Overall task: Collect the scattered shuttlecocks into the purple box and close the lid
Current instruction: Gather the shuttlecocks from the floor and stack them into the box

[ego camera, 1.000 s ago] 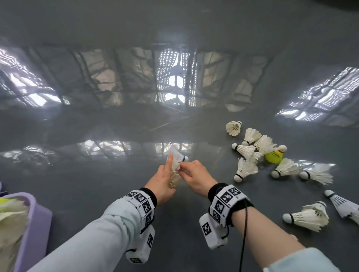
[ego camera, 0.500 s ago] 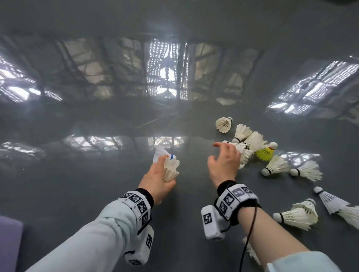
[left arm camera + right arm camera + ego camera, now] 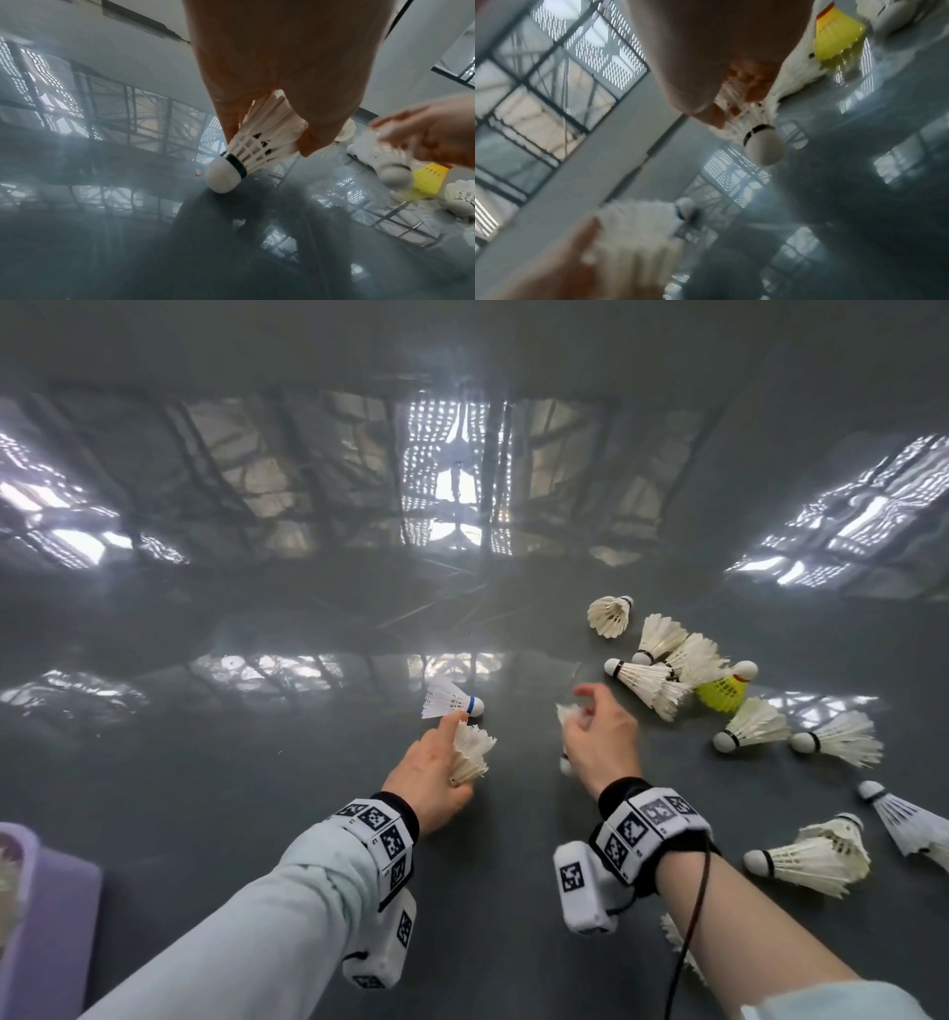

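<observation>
My left hand [image 3: 442, 758] holds two shuttlecocks, a white one with a blue band [image 3: 452, 702] and a white feathered one [image 3: 473, 751]. The left wrist view shows its fingers round a black-banded shuttlecock [image 3: 257, 150], cork down. My right hand [image 3: 590, 729] grips another white shuttlecock [image 3: 566, 713], cork [image 3: 765, 149] hanging below the fingers. It is just left of the scattered shuttlecocks [image 3: 652, 683], among them a yellow one [image 3: 723, 691]. A corner of the purple box [image 3: 56, 916] shows at the lower left.
Both hands are over a glossy grey floor [image 3: 257, 788] with bright window reflections. More loose shuttlecocks lie at the right [image 3: 816, 857], [image 3: 904, 824], and one sits under my right forearm [image 3: 670, 929].
The hands parted. My right hand reached open to the pile, took a white shuttlecock and drew back left with it. My left hand kept its two shuttlecocks.
</observation>
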`<action>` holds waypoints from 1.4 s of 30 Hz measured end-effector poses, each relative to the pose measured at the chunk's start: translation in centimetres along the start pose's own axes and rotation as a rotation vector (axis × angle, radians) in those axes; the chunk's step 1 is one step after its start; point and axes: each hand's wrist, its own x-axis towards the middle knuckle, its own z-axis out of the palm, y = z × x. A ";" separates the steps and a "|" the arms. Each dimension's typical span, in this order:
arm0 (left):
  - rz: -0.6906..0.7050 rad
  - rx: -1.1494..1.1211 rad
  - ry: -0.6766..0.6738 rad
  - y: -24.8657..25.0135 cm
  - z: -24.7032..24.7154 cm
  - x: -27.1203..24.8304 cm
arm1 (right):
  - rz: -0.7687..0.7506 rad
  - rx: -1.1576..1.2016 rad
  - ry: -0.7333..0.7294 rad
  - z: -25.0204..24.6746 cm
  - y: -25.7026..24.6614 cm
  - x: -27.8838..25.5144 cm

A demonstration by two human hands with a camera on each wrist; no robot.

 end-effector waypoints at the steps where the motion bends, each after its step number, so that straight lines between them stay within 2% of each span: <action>1: -0.004 0.005 -0.014 -0.1 -0.1 -0.1 | -0.040 0.128 0.025 0.1 -1.3 -0.1; 3: -0.009 0.010 -0.031 -0.3 -0.4 -0.5 | -0.106 0.303 0.029 0.3 -3.7 -0.4; 7: 0.050 0.002 -0.048 -0.1 -1.0 -1.3 | -0.103 0.461 -0.135 1.6 -5.6 -1.1; 14: 0.080 -0.036 0.031 0.8 -1.7 -1.9 | -0.047 0.469 -0.382 4.1 -4.2 -3.4; 21: 0.060 0.149 -0.081 0.0 -2.4 -2.3 | -0.046 0.408 -0.560 4.4 -5.0 -4.4; 22: 0.026 0.141 -0.051 -0.4 -2.6 -2.2 | -0.069 0.414 -0.537 4.5 -5.3 -4.3; 24: -0.079 0.067 0.047 -1.2 -2.8 -1.9 | -0.164 0.381 -0.371 4.5 -5.9 -3.5; 26: -0.173 -0.013 0.136 -2.0 -3.1 -1.7 | -0.381 0.143 -0.259 4.7 -6.4 -2.1; 27: -0.205 -0.038 0.161 -2.4 -3.3 -1.6 | -0.516 -0.077 -0.280 5.0 -6.6 -1.5; 28: -0.224 -0.051 0.169 -2.7 -3.4 -1.6 | -0.622 -0.316 -0.360 5.5 -6.7 -1.1; 30: -0.236 -0.054 0.145 -3.1 -3.7 -1.5 | -0.728 -0.694 -0.543 6.2 -7.1 -0.3; 32: -0.230 -0.062 0.116 -3.3 -3.7 -1.3 | -0.761 -0.828 -0.621 6.5 -7.7 0.5; 34: -0.233 -0.073 0.102 -3.5 -3.8 -1.4 | -0.772 -0.860 -0.627 6.9 -8.0 1.1; 37: -0.237 -0.053 0.083 -3.5 -3.8 -1.5 | -0.750 -0.849 -0.537 7.3 -7.3 1.1; 39: -0.228 -0.032 0.063 -3.4 -3.6 -1.7 | -0.603 -0.667 -0.441 7.5 -6.2 1.0; 42: -0.226 0.004 0.031 -3.2 -3.3 -1.7 | -0.277 -0.178 -0.250 7.7 -4.4 0.7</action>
